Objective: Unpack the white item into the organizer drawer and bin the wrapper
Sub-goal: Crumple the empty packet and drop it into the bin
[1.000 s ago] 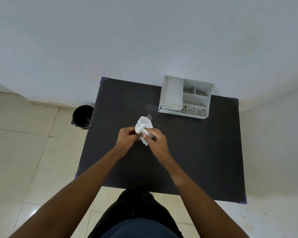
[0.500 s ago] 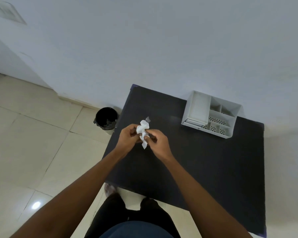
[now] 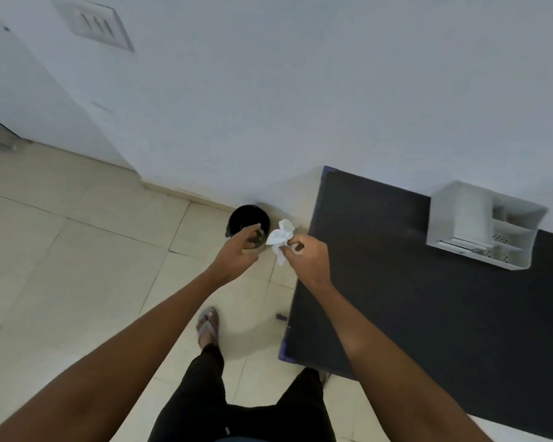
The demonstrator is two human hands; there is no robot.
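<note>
A crumpled white item (image 3: 280, 238) is pinched in my right hand (image 3: 307, 258), just left of the black table's (image 3: 428, 314) left edge and above the floor. My left hand (image 3: 236, 255) is over the black bin (image 3: 244, 218) on the floor, its fingers curled round a small clear wrapper (image 3: 255, 240) that is hard to make out. The white organizer (image 3: 460, 215) stands at the table's far side by the wall, with its drawer (image 3: 460, 243) at the front lower edge, well to the right of both hands.
The bin stands on pale floor tiles against the wall, beside the table's far left corner. My sandalled foot (image 3: 208, 327) is on the floor near the table's front left corner. A switch plate (image 3: 93, 23) is on the wall at the upper left.
My view has swung left. Both hands left the table top and moved toward the bin. They have parted: the left one is over the bin, and the right keeps the white item.
</note>
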